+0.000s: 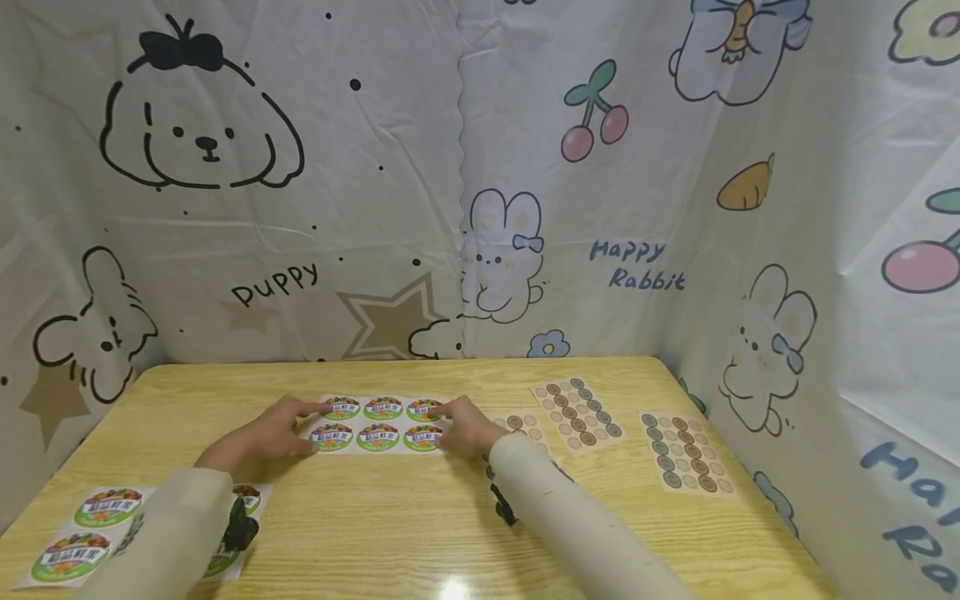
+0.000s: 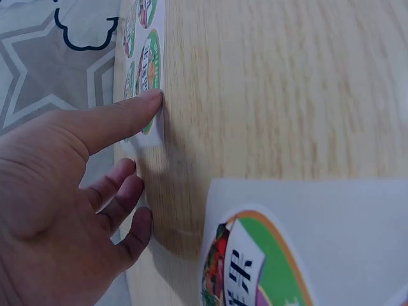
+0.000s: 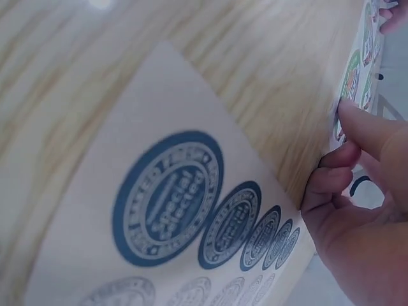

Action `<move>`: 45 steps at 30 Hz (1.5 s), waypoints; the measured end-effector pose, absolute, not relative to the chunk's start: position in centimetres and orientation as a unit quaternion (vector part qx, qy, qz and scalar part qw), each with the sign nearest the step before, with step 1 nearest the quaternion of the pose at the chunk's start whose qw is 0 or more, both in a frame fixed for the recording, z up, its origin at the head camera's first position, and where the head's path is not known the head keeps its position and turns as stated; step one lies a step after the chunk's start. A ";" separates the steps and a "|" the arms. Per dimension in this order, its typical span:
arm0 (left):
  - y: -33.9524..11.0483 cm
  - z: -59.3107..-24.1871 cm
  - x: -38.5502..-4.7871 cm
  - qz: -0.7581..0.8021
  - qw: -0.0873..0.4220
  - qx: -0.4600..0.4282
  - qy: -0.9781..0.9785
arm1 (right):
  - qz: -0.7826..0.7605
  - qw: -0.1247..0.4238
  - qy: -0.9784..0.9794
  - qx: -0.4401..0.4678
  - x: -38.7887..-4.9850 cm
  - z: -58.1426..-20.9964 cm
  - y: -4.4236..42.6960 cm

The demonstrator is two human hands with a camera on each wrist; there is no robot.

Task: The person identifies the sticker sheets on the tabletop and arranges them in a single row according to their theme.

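A white sheet of six oval fruit-picture stickers [image 1: 377, 423] lies flat toward the table's far side. At its left end, the thumb and index finger of my left hand [image 1: 266, 435] touch the edge. My right hand [image 1: 468, 427] touches the opposite end with thumb and index finger. The left wrist view shows the left thumb [image 2: 131, 118] on the sheet's corner [image 2: 150, 131], its other fingers loosely bent off it. In the right wrist view, the right thumb [image 3: 366, 124] rests at the sheet's edge, with the other fingers bent beside it.
Another sheet of oval stickers [image 1: 56, 575] lies at the near left, partly under the left forearm. Three sheets of small round stickers are on the right: one [image 1: 577, 414] behind, one [image 1: 688, 454] farther right, and one [image 1: 517, 427] partly covered by the right arm.
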State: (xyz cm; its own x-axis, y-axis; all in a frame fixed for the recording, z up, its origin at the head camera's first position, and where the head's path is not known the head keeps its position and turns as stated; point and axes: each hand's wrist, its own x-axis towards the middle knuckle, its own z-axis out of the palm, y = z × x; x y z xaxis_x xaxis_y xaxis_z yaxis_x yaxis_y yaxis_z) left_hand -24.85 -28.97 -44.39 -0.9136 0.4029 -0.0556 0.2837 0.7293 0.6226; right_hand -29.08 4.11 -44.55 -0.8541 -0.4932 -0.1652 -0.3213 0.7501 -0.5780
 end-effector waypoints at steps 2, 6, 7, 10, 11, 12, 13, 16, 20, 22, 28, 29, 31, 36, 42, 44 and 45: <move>-29.1 -44.4 -24.8 0.330 0.102 0.193 0.918 | -0.287 0.160 0.919 -0.219 -29.2 -44.6 4.2; -29.2 -44.7 -24.9 0.342 0.109 0.217 0.908 | -0.297 0.167 0.912 -0.228 -29.4 -44.9 4.5; -29.2 -44.7 -24.9 0.348 0.114 0.221 0.904 | -0.297 0.169 0.910 -0.233 -29.4 -44.9 4.6; -29.0 -44.7 -24.9 0.363 0.133 0.226 0.894 | -0.291 0.176 0.908 -0.245 -29.6 -44.9 4.8; -28.9 -44.7 -24.9 0.370 0.141 0.221 0.892 | -0.289 0.178 0.907 -0.249 -29.6 -44.9 4.8; -28.8 -44.7 -24.9 0.373 0.147 0.217 0.890 | -0.286 0.180 0.907 -0.252 -29.6 -44.9 4.9; -28.7 -44.7 -24.9 0.377 0.151 0.216 0.888 | -0.282 0.179 0.907 -0.256 -29.6 -44.8 4.9; -28.6 -44.7 -24.8 0.379 0.152 0.205 0.890 | -0.278 0.179 0.909 -0.254 -29.7 -44.7 5.0; -28.6 -45.2 -24.9 0.356 0.142 0.199 0.902 | -0.273 0.178 0.916 -0.233 -29.7 -44.6 5.1; -28.6 -45.5 -25.0 0.345 0.135 0.195 0.908 | -0.270 0.179 0.919 -0.223 -29.8 -44.6 5.1; -28.6 -45.5 -24.9 0.330 0.127 0.169 0.920 | -0.276 0.186 0.917 -0.218 -30.0 -44.5 5.2; -28.6 -45.3 -24.9 0.327 0.128 0.167 0.921 | -0.279 0.188 0.916 -0.217 -30.0 -44.5 5.2; -28.5 -45.1 -24.8 0.324 0.128 0.163 0.923 | -0.285 0.188 0.915 -0.215 -30.1 -44.6 5.2; -28.7 -44.9 -24.8 0.326 0.130 0.161 0.922 | -0.288 0.184 0.916 -0.209 -30.2 -44.8 4.9; -28.9 -45.2 -24.7 0.337 0.138 0.163 0.917 | -0.281 0.181 0.918 -0.212 -30.2 -45.0 5.0; -28.9 -45.2 -24.7 0.336 0.137 0.162 0.918 | -0.279 0.181 0.918 -0.214 -30.2 -45.1 5.0; -28.9 -45.2 -24.7 0.333 0.137 0.161 0.919 | -0.284 0.182 0.917 -0.212 -30.2 -45.1 5.0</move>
State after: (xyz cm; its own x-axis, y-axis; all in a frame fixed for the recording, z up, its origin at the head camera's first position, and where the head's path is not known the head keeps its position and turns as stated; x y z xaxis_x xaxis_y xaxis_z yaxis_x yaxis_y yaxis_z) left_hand -24.71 -28.87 -45.19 -0.9104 0.3876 -0.1448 0.2049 0.7263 0.6562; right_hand -30.20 5.04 -45.11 -0.8436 -0.4927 -0.2135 -0.2860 0.7488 -0.5979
